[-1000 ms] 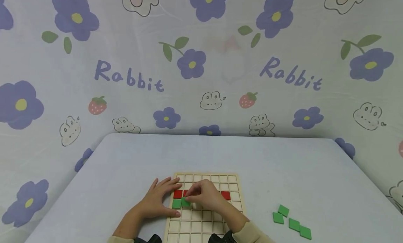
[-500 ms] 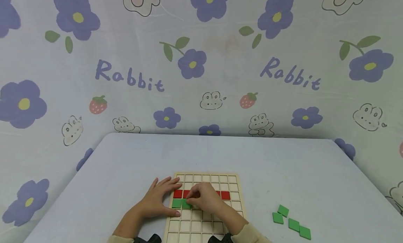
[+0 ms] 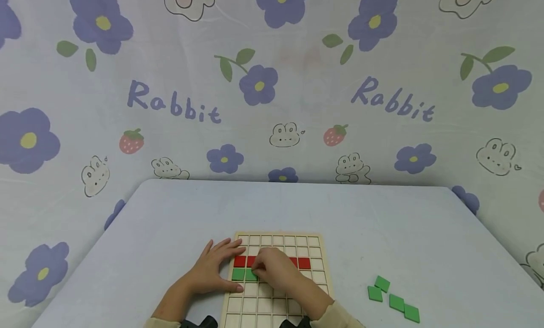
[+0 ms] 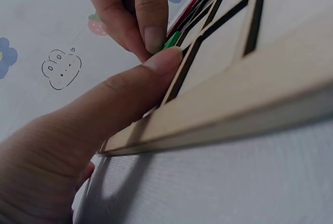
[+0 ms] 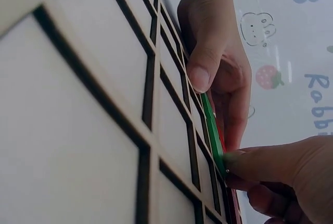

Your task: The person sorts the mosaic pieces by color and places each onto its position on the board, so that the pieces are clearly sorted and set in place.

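Observation:
A wooden grid board [image 3: 272,305] lies on the table with square cells. My left hand [image 3: 209,270] is spread over its left edge, thumb on the frame below the green row and fingertips by the upper left cells. Two green square tiles sit side by side in one row: one [image 3: 238,274] in the leftmost cell, the other [image 3: 250,274] beside it. The right hand [image 3: 276,270] has curled fingers, thumb and fingertips pinching the right edge of that second green tile [image 5: 214,135]. Above runs a row of red tiles [image 3: 304,263], partly hidden behind the right hand.
Several loose green tiles [image 3: 397,303] lie on the white table [image 3: 361,219] to the right of the board. A patterned cloth [image 3: 314,82] hangs behind the table's far edge. Dark wrist cameras [image 3: 208,322] show at the bottom.
The second green tile, tilted in the right fingers earlier, now lies flat in its cell beside the first. The right fingers have shifted slightly right to its edge. The left hand stays put.

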A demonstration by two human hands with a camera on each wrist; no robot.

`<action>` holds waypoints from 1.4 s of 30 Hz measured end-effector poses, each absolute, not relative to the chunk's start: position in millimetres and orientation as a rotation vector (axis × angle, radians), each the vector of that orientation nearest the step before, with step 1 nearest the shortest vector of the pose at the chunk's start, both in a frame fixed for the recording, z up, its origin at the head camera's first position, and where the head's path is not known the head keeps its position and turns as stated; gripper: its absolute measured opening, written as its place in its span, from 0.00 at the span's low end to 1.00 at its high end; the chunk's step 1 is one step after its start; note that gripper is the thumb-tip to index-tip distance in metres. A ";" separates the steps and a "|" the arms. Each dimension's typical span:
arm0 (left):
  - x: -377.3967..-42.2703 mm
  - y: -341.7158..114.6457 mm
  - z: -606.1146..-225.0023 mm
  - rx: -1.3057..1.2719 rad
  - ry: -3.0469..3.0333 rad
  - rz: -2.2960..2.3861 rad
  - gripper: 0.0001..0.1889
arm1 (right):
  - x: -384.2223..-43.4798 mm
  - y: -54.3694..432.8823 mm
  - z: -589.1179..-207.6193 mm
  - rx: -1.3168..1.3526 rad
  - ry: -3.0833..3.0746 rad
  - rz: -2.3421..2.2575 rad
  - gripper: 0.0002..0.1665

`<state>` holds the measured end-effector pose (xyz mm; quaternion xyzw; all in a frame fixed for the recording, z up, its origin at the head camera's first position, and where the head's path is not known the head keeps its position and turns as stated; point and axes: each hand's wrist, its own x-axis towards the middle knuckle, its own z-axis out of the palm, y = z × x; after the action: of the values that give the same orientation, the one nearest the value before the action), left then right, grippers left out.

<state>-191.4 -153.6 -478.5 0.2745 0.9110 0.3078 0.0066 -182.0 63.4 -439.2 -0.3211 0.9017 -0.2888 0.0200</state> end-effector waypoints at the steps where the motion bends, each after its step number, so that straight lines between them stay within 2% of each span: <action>1: -191.8 -153.0 -478.5 0.855 2.851 0.963 0.46 | -182.7 63.8 -438.9 -1.002 2.799 -0.887 0.04; 15: -197.4 -145.9 -480.5 0.838 2.875 0.956 0.46 | -198.5 82.8 -438.1 -1.038 2.630 -1.035 0.05; 22: -197.0 -145.6 -479.7 0.838 2.872 0.950 0.46 | -198.3 93.1 -435.2 -1.017 2.576 -1.161 0.05; 29: -196.4 -144.4 -480.5 0.836 2.883 0.948 0.46 | -197.2 105.6 -434.0 -0.955 2.541 -1.254 0.10; 42: -194.5 -146.8 -482.8 0.837 2.880 0.947 0.46 | -188.3 135.5 -431.8 -0.894 2.553 -1.317 0.13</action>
<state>-194.5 -146.8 -482.8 0.2662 0.9157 0.3011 -0.0016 -188.3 135.5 -431.8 -0.2964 0.8468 -0.4367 0.0666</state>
